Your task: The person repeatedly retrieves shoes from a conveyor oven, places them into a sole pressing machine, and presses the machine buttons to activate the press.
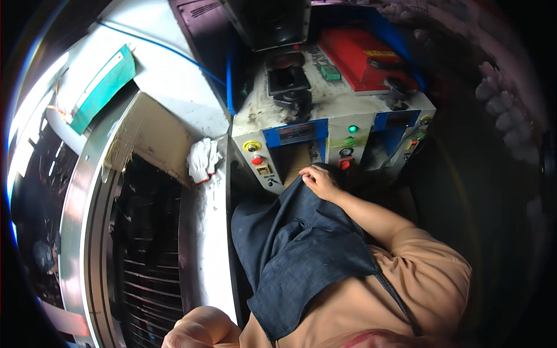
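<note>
My right hand (pixel 321 183) lies over the far edge of the dark apron (pixel 301 243) that covers my lap. Its fingers are curled together and look closed on the cloth. Just beyond that hand stands a white machine (pixel 337 136) with buttons and blue panels on its front. My left arm bends at the lower edge, and my left hand (pixel 184 335) is only partly visible there, cut off by the picture's rim. Its fingers cannot be made out, nor whether it holds anything. White work gloves (pixel 203 160) lie on the pale ledge to my left.
On the machine are a red cover (pixel 362 61), black clamp-like parts (pixel 287 87) and a red push button (pixel 257 160). Left of the ledge, a cardboard sheet (pixel 154 136) leans above a dark slatted conveyor (pixel 148 261) with a metal side rail. White lumpy bundles (pixel 502 98) line the far right.
</note>
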Tool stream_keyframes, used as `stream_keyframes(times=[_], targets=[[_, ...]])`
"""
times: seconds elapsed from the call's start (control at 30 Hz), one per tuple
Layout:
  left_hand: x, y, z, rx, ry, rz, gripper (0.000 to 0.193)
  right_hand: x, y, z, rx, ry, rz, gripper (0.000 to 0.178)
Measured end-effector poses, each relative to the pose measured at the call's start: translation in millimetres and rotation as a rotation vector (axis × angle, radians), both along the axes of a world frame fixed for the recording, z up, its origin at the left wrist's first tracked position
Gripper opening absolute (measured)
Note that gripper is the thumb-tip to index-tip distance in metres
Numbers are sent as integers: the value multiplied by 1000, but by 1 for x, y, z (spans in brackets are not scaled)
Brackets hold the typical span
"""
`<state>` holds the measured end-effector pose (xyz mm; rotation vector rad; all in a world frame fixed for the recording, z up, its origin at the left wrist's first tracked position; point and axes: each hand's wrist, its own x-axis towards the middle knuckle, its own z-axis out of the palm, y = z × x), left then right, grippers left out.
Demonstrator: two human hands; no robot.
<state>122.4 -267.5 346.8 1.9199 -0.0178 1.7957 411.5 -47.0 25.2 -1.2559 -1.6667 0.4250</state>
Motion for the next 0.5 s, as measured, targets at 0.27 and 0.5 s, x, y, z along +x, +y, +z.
stream_keyframes(times=[0.27, 0.5], targets=[[4, 19, -14, 17, -101, 51, 17, 0, 0, 0, 13, -41, 12, 16], [17, 39, -35, -117, -111, 107, 18, 3, 0, -4, 27, -17, 0, 16]])
